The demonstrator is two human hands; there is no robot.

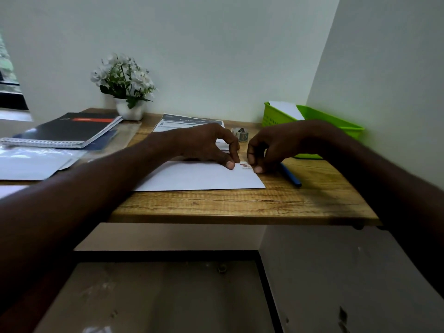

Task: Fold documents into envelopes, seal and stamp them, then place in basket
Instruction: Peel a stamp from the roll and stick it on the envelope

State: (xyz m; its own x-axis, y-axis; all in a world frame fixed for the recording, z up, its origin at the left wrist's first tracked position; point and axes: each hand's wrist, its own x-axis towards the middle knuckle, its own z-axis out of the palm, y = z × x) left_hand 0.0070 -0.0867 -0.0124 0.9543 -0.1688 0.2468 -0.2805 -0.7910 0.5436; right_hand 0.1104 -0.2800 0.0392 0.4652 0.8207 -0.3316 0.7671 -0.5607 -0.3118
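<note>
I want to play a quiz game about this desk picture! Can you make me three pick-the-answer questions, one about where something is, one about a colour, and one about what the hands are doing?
1. Where is the stamp?
A. on the envelope's far right corner
B. inside the basket
C. on the notebook

2. What colour is the basket?
A. red
B. green
C. black

3. What are the two hands doing?
A. resting flat on the desk
B. holding the pen
C. pressing fingertips at the stamp

Answers:
1. A: the small stamp lies on the white envelope at its far right corner.
2. B: the basket by the wall is bright green, with a white envelope standing in it.
3. C: the left hand and right hand both curl their fingers down beside the stamp, while the blue pen lies untouched on the desk.
</note>
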